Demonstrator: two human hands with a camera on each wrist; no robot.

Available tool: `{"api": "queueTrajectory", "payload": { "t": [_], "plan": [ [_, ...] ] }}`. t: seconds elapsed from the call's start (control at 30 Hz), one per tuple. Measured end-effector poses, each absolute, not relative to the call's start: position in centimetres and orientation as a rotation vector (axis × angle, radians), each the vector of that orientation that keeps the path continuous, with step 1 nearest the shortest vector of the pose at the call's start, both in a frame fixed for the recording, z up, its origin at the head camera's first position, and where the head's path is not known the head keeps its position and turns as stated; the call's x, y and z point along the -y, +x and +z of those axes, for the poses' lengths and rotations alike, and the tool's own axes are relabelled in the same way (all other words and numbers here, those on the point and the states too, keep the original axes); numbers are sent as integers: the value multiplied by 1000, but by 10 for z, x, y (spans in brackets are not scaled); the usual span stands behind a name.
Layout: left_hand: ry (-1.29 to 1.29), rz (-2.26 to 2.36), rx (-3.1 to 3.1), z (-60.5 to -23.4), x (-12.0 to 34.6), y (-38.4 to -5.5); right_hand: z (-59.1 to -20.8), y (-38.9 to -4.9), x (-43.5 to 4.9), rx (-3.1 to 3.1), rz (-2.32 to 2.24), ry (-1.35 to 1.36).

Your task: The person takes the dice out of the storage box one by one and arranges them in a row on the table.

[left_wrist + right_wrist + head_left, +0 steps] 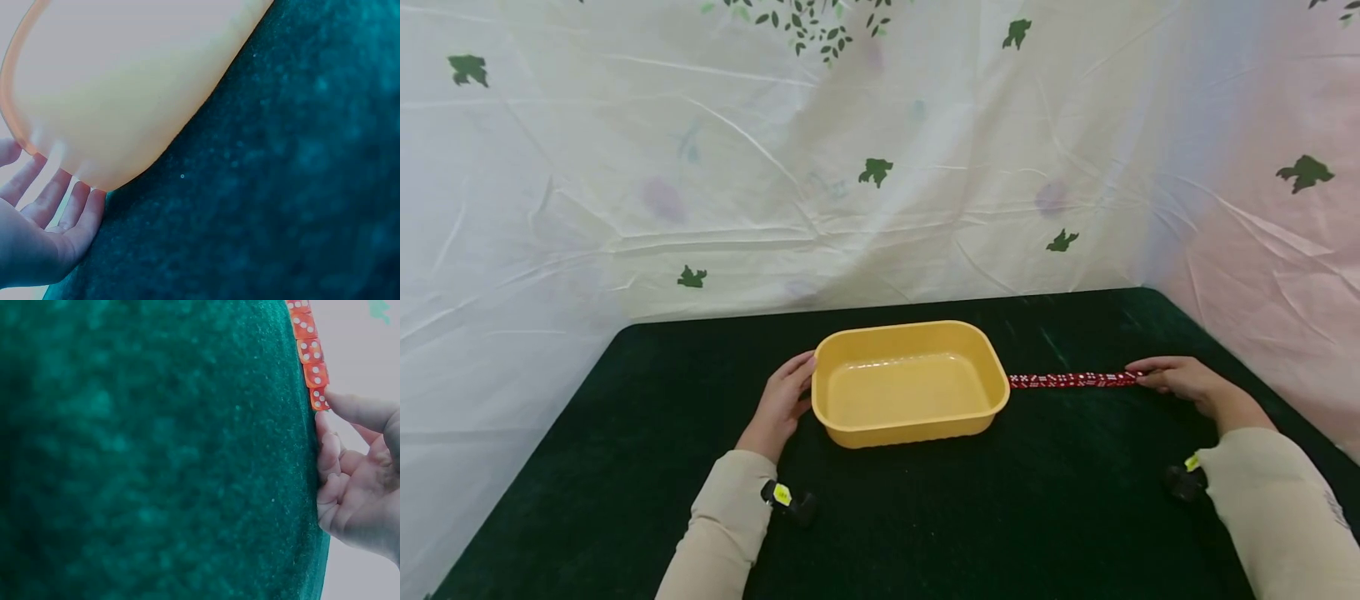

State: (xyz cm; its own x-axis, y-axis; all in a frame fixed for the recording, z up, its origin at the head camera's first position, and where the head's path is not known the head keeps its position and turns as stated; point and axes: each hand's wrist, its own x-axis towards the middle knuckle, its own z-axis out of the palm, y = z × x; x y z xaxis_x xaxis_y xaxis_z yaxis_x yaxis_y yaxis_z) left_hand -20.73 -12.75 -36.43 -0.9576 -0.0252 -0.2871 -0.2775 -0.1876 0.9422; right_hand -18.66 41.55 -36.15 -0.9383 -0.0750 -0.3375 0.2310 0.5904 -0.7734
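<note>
A yellow rectangular plastic tub [910, 429] stands on the dark green cloth. At its left end, my left hand [784, 400] rests its fingertips against the outer wall, fingers spread and mostly straight in the left wrist view. A straight row of red dice [1067, 380] with white pips runs out from the tub's right side; its left end meets the tub or is hidden behind it. My right hand [1183, 382] pinches the row's right end, its thumb [356, 409] on the last die [319, 398] and the other fingers curled low beside the cloth.
The dark green cloth [1037, 508] covers a table with rounded far corners. A pale wrinkled sheet [925, 208] with green leaf prints hangs behind and along the sides. Each wrist carries a small black camera [1185, 482].
</note>
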Motion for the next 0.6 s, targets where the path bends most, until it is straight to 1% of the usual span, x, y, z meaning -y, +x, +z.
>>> {"api": "queueTrajectory", "payload": {
  "t": [0.6],
  "plan": [
    [-360,2266,-1888,-363,128,-206,-353,-186,-416,-2446,-1253,98]
  ]
}}
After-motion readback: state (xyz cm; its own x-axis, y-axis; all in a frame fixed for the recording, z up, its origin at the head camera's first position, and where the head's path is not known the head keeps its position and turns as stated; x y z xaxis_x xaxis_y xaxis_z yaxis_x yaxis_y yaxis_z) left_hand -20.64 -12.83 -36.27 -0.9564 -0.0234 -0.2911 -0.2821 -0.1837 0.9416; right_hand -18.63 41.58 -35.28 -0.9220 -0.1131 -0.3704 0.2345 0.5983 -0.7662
